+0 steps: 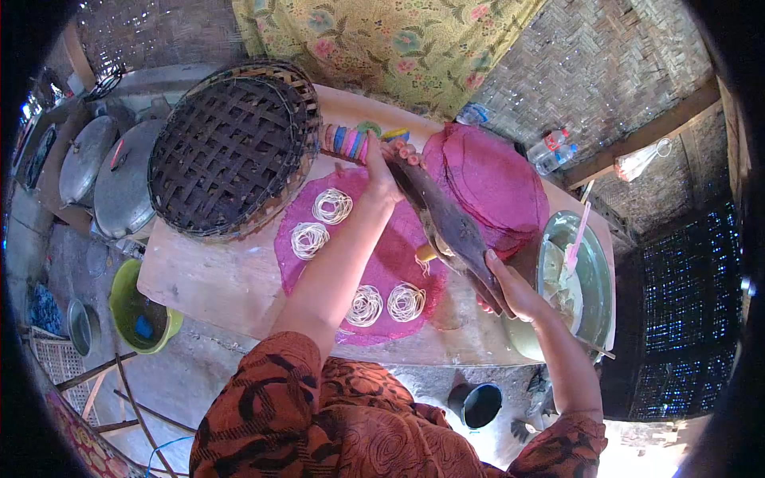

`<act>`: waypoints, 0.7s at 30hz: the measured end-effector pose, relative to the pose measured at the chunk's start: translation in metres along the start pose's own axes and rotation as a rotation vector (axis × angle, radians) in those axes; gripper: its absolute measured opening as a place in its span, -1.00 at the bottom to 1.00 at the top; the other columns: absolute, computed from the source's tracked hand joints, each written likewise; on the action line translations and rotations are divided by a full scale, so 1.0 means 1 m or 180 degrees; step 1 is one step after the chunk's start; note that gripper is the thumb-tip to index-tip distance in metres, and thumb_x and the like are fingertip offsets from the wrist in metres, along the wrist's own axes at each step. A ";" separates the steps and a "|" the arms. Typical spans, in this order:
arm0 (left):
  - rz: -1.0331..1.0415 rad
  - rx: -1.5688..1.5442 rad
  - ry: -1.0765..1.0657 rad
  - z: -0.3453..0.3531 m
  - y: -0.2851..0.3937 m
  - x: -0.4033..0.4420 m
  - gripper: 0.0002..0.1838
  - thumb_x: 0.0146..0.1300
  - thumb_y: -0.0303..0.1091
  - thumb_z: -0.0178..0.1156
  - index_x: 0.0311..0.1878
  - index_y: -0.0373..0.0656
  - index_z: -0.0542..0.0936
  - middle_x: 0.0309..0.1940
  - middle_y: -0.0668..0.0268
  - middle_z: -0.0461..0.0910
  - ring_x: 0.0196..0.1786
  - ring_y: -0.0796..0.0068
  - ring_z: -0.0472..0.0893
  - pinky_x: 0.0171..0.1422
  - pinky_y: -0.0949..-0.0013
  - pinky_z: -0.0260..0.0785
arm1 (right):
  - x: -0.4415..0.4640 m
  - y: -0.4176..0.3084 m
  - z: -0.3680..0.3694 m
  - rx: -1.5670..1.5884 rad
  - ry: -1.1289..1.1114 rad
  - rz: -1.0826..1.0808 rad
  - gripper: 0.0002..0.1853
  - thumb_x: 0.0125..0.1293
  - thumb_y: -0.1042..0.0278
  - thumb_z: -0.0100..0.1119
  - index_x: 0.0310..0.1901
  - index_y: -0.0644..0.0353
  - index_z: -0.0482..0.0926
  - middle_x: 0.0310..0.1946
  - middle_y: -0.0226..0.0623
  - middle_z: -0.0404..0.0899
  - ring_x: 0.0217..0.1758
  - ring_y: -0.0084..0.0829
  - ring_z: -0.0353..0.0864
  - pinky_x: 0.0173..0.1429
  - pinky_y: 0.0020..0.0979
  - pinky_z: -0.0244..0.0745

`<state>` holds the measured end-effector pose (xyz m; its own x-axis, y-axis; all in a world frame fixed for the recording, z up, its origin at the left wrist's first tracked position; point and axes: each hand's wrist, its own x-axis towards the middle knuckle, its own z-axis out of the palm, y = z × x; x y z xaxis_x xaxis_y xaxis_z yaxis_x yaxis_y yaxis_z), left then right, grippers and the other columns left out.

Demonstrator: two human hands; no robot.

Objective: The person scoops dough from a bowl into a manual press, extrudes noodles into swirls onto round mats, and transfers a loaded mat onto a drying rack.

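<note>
My left hand grips the upper end of a long dark wooden tool, which slants down to the right. My right hand holds the lower end of the same tool. A short yellowish cylinder with a few pale strands below it shows beside the tool's middle. Under my arms lies a round pink mesh sheet bearing several coils of pale strands, among them one at the upper left and one at the lower right. Several coloured rings sit just behind my left hand.
Stacked dark woven trays cover the table's left side. Pink round sheets lie at the back right, beside a large green basin. Plastic bottles stand by the wall; a black bucket is on the floor.
</note>
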<state>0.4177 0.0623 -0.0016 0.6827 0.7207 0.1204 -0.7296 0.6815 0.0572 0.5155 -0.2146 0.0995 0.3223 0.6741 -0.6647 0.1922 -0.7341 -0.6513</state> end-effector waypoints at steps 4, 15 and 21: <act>0.0031 0.0138 0.0502 0.022 -0.008 -0.015 -0.39 0.30 0.38 -0.23 -0.59 0.07 0.30 -0.71 0.52 0.26 -0.57 0.49 0.38 -0.30 0.24 0.33 | -0.030 -0.018 -0.013 0.0227 -0.0153 0.0343 -0.26 0.31 -0.48 -0.28 -0.27 0.21 0.46 -0.58 -0.30 0.51 -0.58 -0.50 0.53 -0.50 -0.47 0.44; 0.0046 0.0152 0.0593 0.020 0.001 -0.013 -0.41 0.33 0.33 -0.23 -0.59 0.06 0.30 -0.73 0.52 0.23 -0.62 0.49 0.35 -0.35 0.28 0.33 | -0.023 -0.028 -0.010 -0.0009 -0.0091 0.0102 -0.27 0.34 -0.44 -0.27 -0.32 0.22 0.51 -0.62 -0.32 0.49 -0.64 -0.52 0.49 -0.58 -0.49 0.37; -0.0066 -0.0157 0.0820 0.004 -0.019 -0.011 -0.47 0.32 0.28 -0.13 -0.56 0.07 0.32 -0.76 0.55 0.22 -0.67 0.53 0.33 -0.40 0.29 0.31 | -0.020 -0.021 -0.026 -0.0401 0.0084 0.0122 -0.23 0.33 -0.45 -0.26 -0.41 0.26 0.50 -0.66 -0.31 0.49 -0.69 -0.51 0.48 -0.60 -0.50 0.37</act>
<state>0.4234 0.0409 -0.0004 0.6899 0.7109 -0.1369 -0.7168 0.6972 0.0078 0.5288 -0.2151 0.1359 0.3555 0.6442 -0.6772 0.2937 -0.7648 -0.5734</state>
